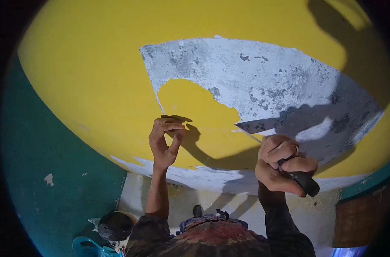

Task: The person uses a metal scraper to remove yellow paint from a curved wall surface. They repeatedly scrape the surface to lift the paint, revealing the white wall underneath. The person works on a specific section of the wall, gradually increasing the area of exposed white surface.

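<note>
Before me a yellow painted wall (pixel 95 83) has a large stripped area of grey-white plaster (pixel 246 70), with a ragged-edged patch of yellow paint (pixel 195 99) standing inside it. My right hand (pixel 283 163) grips the black handle (pixel 305 183) of a scraper. Its thin metal blade (pixel 249 133) meets the wall at the patch's lower right edge. My left hand (pixel 166 141) is raised at the patch's lower left, thumb and forefinger curled into a ring. A dark flat shape (pixel 177 118) shows at its fingertips; whether it is an object or shadow is unclear.
A dark green wall (pixel 63 144) stands on the left. Low down are a dark round object (pixel 115 225) and a turquoise plastic item (pixel 85 245). Brown wood (pixel 358 218) with a green edge is at right. Shadows of my arms cross the work area.
</note>
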The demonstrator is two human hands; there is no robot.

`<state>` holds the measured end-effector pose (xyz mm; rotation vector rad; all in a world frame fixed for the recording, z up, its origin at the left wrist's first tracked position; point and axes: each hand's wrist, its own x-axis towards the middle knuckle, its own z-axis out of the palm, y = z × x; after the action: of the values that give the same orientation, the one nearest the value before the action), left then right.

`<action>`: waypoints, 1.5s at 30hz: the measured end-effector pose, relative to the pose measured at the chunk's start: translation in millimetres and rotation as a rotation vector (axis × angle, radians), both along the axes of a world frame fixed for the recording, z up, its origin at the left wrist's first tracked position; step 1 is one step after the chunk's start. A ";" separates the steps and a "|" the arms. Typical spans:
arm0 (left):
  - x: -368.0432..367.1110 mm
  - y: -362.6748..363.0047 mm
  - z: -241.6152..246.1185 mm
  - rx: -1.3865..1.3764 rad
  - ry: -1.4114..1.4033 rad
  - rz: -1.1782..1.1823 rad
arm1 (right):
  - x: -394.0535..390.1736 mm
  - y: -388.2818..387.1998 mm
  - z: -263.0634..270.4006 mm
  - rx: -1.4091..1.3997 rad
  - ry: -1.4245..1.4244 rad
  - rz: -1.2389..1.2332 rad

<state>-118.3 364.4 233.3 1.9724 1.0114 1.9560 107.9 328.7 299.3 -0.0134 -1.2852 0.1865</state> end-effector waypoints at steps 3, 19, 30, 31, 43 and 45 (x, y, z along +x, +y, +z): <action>1.0 2.2 -0.1 0.037 0.018 -0.012 | -0.4 3.0 5.5 0.012 -0.027 0.067; -0.2 5.4 -1.0 0.120 0.094 0.020 | 5.0 -10.5 22.6 0.112 0.069 0.114; -0.2 4.9 1.0 0.036 0.027 0.017 | -17.0 8.7 14.2 -0.080 0.105 0.229; -1.4 5.5 1.0 0.073 0.049 0.020 | -18.8 12.5 16.2 -0.099 0.073 0.222; -0.1 2.5 1.6 0.035 0.028 0.000 | -16.2 11.8 16.6 -0.078 -0.047 0.148; 0.4 2.9 4.0 -0.004 0.009 0.007 | -18.3 11.7 13.8 -0.108 -0.030 0.171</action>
<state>-117.9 367.3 237.3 1.9800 1.0258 1.9486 89.5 340.5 313.1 0.0012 -1.3055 0.4039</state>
